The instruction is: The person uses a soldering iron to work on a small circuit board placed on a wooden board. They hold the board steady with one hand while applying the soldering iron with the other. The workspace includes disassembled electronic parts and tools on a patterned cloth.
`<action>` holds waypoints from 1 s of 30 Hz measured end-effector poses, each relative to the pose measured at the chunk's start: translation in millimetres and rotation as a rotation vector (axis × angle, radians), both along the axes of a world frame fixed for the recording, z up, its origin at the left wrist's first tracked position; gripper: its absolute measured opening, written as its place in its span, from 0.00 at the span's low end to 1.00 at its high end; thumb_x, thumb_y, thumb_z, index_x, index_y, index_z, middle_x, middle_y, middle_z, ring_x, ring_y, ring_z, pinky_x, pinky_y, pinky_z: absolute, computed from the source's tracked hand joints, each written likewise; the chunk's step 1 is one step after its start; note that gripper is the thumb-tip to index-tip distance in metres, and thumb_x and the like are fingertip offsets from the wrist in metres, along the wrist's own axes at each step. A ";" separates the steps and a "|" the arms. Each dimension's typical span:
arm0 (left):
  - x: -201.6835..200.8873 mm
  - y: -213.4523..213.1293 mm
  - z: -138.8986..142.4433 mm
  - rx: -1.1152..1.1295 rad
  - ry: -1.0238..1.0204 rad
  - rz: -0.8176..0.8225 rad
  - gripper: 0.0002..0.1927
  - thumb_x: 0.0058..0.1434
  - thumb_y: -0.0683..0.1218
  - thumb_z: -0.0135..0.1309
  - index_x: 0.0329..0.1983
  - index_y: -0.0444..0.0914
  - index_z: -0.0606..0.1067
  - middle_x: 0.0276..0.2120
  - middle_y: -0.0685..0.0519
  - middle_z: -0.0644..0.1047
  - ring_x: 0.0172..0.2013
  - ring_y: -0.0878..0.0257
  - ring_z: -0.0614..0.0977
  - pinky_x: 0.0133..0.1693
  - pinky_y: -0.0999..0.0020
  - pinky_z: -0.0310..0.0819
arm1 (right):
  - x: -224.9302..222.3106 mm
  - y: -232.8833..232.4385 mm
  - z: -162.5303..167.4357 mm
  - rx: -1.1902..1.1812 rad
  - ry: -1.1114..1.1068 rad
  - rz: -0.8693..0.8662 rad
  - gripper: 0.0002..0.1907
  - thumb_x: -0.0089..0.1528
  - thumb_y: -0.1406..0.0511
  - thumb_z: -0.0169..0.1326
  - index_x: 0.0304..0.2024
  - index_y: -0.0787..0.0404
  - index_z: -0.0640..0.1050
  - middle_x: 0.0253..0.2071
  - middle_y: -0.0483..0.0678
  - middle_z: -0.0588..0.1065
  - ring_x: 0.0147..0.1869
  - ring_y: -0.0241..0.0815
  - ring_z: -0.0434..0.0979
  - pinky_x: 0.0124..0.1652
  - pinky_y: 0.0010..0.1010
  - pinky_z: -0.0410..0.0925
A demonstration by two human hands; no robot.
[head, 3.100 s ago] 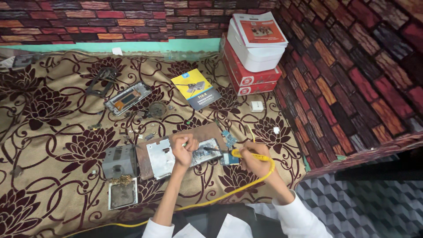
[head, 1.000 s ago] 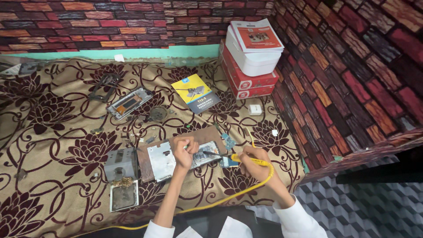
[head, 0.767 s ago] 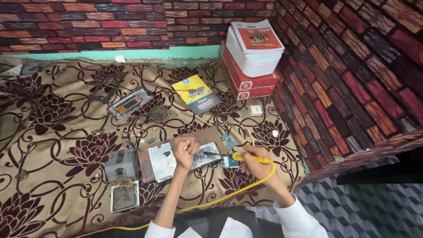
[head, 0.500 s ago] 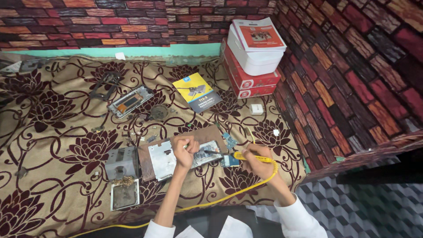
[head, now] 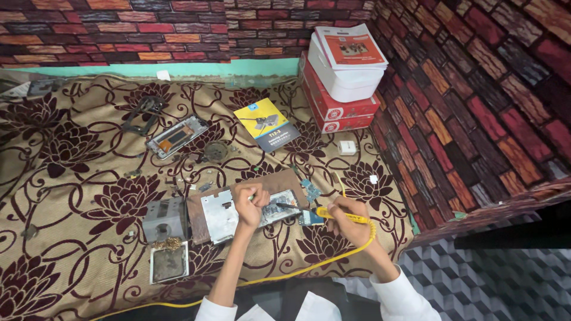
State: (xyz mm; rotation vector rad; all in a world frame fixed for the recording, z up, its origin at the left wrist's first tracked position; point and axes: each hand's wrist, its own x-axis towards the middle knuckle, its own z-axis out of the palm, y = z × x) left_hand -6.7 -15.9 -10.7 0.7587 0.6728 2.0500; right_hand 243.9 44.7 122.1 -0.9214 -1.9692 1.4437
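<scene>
Two hands: iron (head: 333, 212) on board (head: 276, 208).

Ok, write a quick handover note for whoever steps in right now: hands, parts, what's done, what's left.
Left hand: pressing down on the opened phone lying on the brown board.
Right hand: grip shut on the yellow soldering iron, tip at the phone's exposed circuit area.
Nearby: metal stand, tray with brass wool, spare phone frame.
Done: phone opened.
Left: soldering under way; reassembly.
</scene>
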 end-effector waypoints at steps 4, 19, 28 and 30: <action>-0.4 1.7 0.6 -0.021 0.098 0.075 0.17 0.55 0.48 0.36 0.13 0.41 0.51 0.12 0.56 0.49 0.15 0.65 0.49 0.22 0.65 0.44 | 1.1 -1.6 -0.5 0.025 0.058 0.019 0.13 0.64 0.65 0.52 0.27 0.67 0.77 0.16 0.47 0.76 0.15 0.32 0.72 0.17 0.23 0.63; 0.3 -0.8 1.8 -0.022 0.045 0.017 0.17 0.56 0.48 0.37 0.14 0.41 0.51 0.13 0.56 0.50 0.15 0.64 0.51 0.23 0.64 0.45 | 3.6 2.5 -2.4 0.019 0.034 0.077 0.15 0.65 0.63 0.51 0.28 0.68 0.77 0.16 0.47 0.74 0.17 0.32 0.71 0.19 0.23 0.64; -0.3 0.8 -2.1 -0.009 0.026 -0.020 0.17 0.58 0.48 0.37 0.15 0.41 0.51 0.14 0.56 0.50 0.16 0.64 0.51 0.24 0.64 0.45 | -5.1 -2.5 10.8 -0.012 -0.052 0.009 0.15 0.64 0.61 0.51 0.32 0.66 0.80 0.14 0.46 0.73 0.16 0.31 0.71 0.19 0.24 0.63; -1.1 1.1 -3.2 0.006 0.043 -0.012 0.17 0.58 0.48 0.37 0.15 0.42 0.51 0.13 0.56 0.50 0.16 0.65 0.50 0.23 0.65 0.45 | -1.9 -4.2 13.5 0.103 -0.060 0.095 0.14 0.63 0.61 0.52 0.30 0.67 0.78 0.16 0.45 0.74 0.17 0.31 0.72 0.20 0.24 0.64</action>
